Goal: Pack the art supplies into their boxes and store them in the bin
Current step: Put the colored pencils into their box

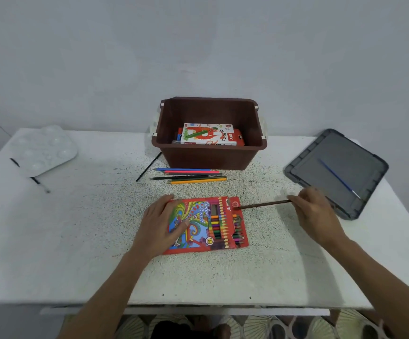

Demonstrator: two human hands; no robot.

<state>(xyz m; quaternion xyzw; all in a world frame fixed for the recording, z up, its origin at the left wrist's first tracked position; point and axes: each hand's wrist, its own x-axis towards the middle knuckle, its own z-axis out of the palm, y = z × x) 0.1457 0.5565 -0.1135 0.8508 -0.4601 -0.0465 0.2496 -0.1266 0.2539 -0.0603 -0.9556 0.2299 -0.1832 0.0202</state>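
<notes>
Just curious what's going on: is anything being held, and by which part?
The right hand pinches a brown pencil by its end away from the colour pencil box. The left hand lies flat on that box, gripping nothing.

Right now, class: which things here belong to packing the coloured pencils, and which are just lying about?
In the job: left hand, pencil box, brown pencil, right hand, loose pencils, brown bin.

Lying about: white palette, grey lid, blue brush on it, black brush beside the bin.
</notes>
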